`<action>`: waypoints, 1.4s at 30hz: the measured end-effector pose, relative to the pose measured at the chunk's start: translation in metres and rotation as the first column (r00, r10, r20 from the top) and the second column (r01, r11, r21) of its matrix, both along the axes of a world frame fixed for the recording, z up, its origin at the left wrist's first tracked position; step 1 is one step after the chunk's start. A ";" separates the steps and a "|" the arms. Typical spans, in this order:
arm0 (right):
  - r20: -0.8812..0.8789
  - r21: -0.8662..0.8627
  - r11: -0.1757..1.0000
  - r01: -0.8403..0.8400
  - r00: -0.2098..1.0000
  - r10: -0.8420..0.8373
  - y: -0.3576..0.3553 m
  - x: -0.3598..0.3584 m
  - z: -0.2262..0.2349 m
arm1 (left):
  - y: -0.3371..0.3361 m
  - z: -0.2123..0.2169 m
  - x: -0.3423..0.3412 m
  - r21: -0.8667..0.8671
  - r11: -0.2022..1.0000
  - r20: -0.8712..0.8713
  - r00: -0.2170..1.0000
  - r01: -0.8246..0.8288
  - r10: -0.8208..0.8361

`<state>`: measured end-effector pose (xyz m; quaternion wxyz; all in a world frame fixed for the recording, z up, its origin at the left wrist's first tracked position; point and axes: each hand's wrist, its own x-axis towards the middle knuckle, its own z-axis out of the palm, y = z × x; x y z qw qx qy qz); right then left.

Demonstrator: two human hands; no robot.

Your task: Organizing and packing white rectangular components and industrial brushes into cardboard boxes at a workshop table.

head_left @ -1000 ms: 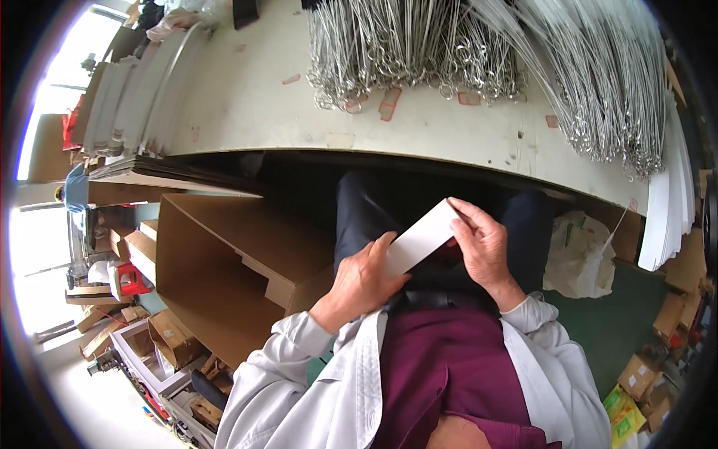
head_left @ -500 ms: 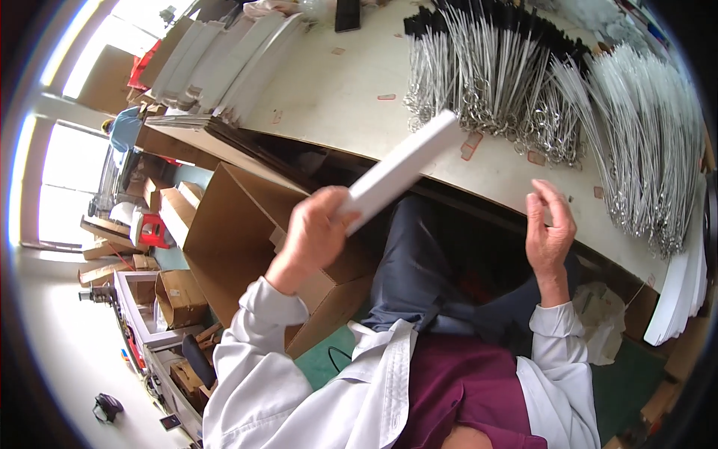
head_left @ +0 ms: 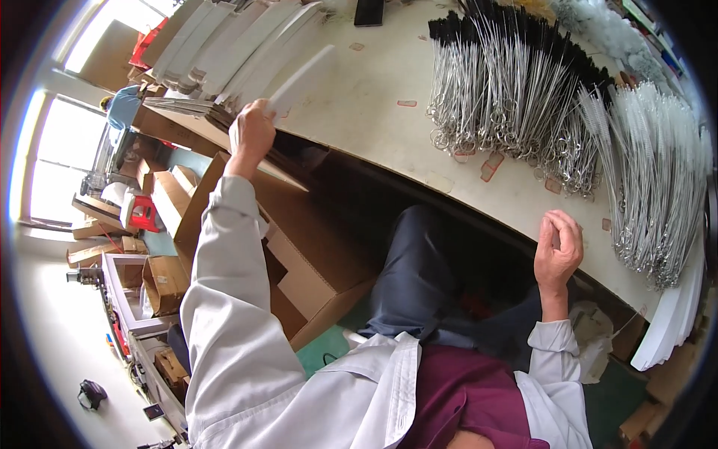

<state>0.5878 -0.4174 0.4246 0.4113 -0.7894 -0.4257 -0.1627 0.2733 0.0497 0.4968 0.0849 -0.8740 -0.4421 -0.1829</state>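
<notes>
In my left hand [head_left: 253, 135] is one end of a long, narrow white box [head_left: 305, 78], slightly blurred. My fingers are closed around it, and its far end tilts up to the right over the table's left part. Close beyond that hand lies a row of similar long white pieces [head_left: 250, 45]. My right hand [head_left: 559, 251] hovers by the table's front edge, fingers loosely curled with the thumb a little apart, and no object shows in it. Nearest to it are wire brushes with black bristles [head_left: 516, 90] and looped ends, and a bundle of white-bristled wire brushes [head_left: 654, 179].
The pale table [head_left: 374, 127] spans the upper view, with a dark phone-like slab [head_left: 369, 12] at its back. Below its left end stands an open cardboard box [head_left: 314, 273]. White strips [head_left: 673, 314] hang at the right edge. A red stool [head_left: 143, 215] stands far left.
My left hand has carried the white box left and away from me, toward the row of white pieces. The right hand stays near the table edge. The view has shifted slightly.
</notes>
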 end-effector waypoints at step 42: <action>0.499 -0.511 0.224 0.830 0.499 -0.708 -0.362 0.095 0.049 | -0.125 -0.031 0.120 0.218 0.738 0.194 0.713 0.639 -0.674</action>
